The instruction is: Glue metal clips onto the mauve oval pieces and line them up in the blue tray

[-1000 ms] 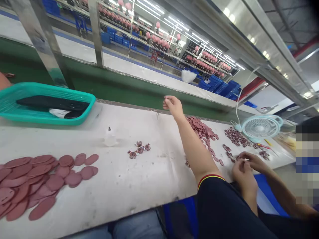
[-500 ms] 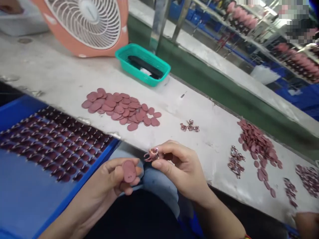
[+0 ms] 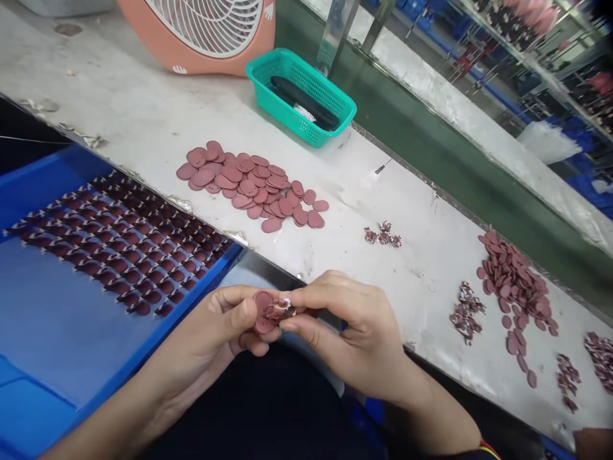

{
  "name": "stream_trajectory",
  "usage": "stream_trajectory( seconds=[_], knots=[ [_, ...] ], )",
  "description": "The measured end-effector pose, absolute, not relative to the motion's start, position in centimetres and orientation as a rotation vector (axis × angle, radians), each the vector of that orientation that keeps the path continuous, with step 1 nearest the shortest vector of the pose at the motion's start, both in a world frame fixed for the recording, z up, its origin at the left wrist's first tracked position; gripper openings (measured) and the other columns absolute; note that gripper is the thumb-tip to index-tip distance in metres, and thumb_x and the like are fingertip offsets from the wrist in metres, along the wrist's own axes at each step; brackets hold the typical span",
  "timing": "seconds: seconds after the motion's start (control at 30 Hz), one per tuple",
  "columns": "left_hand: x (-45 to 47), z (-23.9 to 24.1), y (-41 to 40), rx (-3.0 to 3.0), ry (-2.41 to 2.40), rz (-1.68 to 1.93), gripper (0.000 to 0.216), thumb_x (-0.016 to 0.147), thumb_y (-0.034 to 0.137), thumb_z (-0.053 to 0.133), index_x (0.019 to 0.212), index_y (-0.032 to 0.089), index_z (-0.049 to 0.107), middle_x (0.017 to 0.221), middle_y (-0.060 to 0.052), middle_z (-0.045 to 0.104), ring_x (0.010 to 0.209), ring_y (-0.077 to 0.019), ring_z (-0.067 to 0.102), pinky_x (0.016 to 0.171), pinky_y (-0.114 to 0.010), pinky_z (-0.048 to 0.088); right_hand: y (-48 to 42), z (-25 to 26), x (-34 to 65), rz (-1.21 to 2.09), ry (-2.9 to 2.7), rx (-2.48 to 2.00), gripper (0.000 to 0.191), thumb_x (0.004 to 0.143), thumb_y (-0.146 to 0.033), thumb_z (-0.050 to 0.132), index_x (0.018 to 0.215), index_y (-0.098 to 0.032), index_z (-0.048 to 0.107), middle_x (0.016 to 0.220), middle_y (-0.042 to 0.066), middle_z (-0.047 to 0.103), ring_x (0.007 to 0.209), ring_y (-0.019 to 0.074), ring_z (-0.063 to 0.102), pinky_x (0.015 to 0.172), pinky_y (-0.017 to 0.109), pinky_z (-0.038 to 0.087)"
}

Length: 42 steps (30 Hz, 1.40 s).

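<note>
My left hand pinches a maroon oval disc between thumb and fingers. My right hand holds a small pink and silver ornament by its fingertips and presses it against the disc. Both hands meet just in front of the bench edge. The ornament's exact shape is partly hidden by my fingers. On the bench beyond them lies a heap of loose maroon oval discs, and a small cluster of similar ornaments sits to its right.
A blue tray holds rows of finished maroon pieces at my left. A teal basket with a black object and an orange fan stand on the white bench. More discs and ornaments lie to the right. Another person's hand shows at the bottom right corner.
My hands have moved together, and the ornament now touches the disc instead of being held apart from it. My view has swung from the far bench to the blue tray, and shifted slightly since the last frame.
</note>
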State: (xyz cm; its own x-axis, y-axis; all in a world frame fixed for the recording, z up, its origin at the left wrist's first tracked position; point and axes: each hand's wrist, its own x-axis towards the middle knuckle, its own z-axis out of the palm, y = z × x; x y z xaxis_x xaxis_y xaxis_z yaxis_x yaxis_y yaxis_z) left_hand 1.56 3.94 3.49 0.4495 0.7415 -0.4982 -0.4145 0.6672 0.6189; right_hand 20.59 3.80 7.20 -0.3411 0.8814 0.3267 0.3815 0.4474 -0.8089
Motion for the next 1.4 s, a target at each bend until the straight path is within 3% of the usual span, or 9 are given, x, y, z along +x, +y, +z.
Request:
stream_trajectory(
  seconds=[0.8, 1.4],
  knots=[
    [1.3, 2.4, 4.2, 0.386, 0.815, 0.671, 0.036, 0.067, 0.052, 0.086, 0.071, 0.018, 0.079, 0.061, 0.001, 0.061, 0.057, -0.0083, 0.054, 0.049, -0.013, 0.051, 4.7, 7.9, 20.9, 0.765, -2.099, -0.971, 0.014, 0.092, -0.012, 0.068, 0.104, -0.017, 0.067, 0.086, 0.002, 0.075, 0.075, 0.0123, 0.068, 0.073, 0.025, 0.057],
    [1.7, 3.3, 3.7, 0.379, 0.815, 0.739, 0.031, 0.060, 0.048, 0.092, 0.071, 0.022, 0.082, 0.056, 0.000, 0.067, 0.051, -0.0070, 0.051, 0.053, -0.014, 0.047, 4.1, 7.9, 20.5, 0.767, -2.095, -0.892, 0.015, 0.091, -0.005, 0.065, 0.105, -0.010, 0.068, 0.085, 0.005, 0.074, 0.075, 0.0120, 0.067, 0.072, 0.024, 0.056]
  ],
)
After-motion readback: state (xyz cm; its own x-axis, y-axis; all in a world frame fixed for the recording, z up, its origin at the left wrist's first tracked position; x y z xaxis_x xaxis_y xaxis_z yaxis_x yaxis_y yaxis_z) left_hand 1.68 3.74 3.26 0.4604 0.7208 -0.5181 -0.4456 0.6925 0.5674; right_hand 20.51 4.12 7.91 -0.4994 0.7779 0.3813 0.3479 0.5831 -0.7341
